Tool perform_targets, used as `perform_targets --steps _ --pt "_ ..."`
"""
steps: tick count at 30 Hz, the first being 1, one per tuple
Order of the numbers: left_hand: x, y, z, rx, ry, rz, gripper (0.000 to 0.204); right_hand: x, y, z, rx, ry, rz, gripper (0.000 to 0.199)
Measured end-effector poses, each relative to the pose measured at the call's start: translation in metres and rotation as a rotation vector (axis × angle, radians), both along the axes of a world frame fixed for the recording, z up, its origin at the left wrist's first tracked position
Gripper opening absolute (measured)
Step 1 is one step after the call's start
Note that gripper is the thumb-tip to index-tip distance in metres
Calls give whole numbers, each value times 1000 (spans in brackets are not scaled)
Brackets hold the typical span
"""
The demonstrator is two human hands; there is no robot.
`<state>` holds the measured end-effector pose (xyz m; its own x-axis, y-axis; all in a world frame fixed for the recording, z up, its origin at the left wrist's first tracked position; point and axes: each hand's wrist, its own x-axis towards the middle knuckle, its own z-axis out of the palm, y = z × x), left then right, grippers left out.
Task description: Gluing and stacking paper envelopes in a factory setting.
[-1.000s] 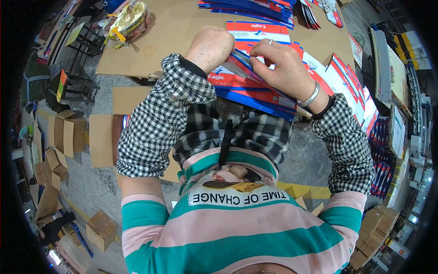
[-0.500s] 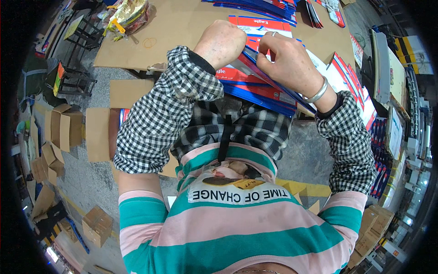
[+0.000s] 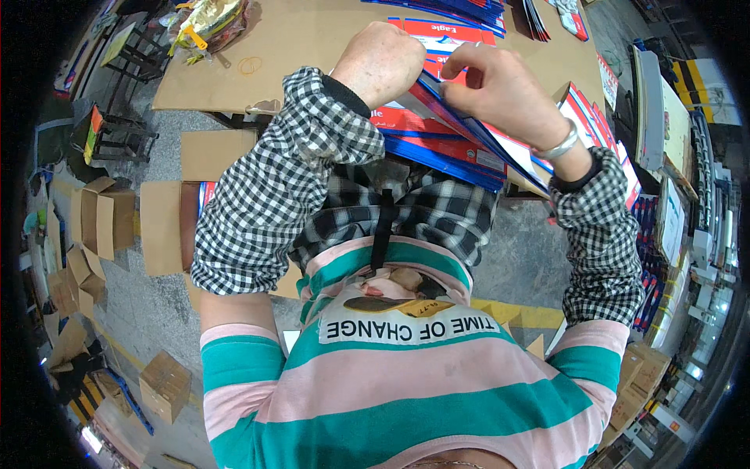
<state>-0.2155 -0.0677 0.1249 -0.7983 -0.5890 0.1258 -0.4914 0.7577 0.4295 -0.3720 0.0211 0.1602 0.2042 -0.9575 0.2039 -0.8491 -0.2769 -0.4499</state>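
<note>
A flat, folded red, white and blue carton slants between my hands, its blue edge running down to the right toward my lap. My left hand is closed in a fist at its upper left end, the fingertips hidden from view. At the upper edge, my right hand curls thumb and forefinger together on the carton; a silver bangle circles that wrist. Beneath lies a pile of similar flat cartons at the near table edge. Another red and white carton lies just beyond my hands.
The brown cardboard-covered table carries more flat carton stacks at the back and a fanned pile on the right. A plastic-wrapped bundle sits at the back left. Open brown boxes stand on the floor at left.
Both hands have shifted slightly away from me, the right one also a little to the right. The slanting carton has moved with them, and its lower end reaches farther right.
</note>
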Motion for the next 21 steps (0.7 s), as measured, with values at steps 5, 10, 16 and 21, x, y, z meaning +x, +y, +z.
perform_targets --steps 5,10,16,21 --pt "1 -1 -2 148 41 56 18 -18 3 6 28 -184 -4 20" --pt "1 0 3 -204 -96 -64 12 -21 9 -5 -29 -111 12 19" --pt "0 4 4 -154 -107 -46 11 -10 9 -9 -35 -87 23 16" --pt "-1 4 3 -226 -111 -70 11 -8 8 -10 -78 12 42 13"
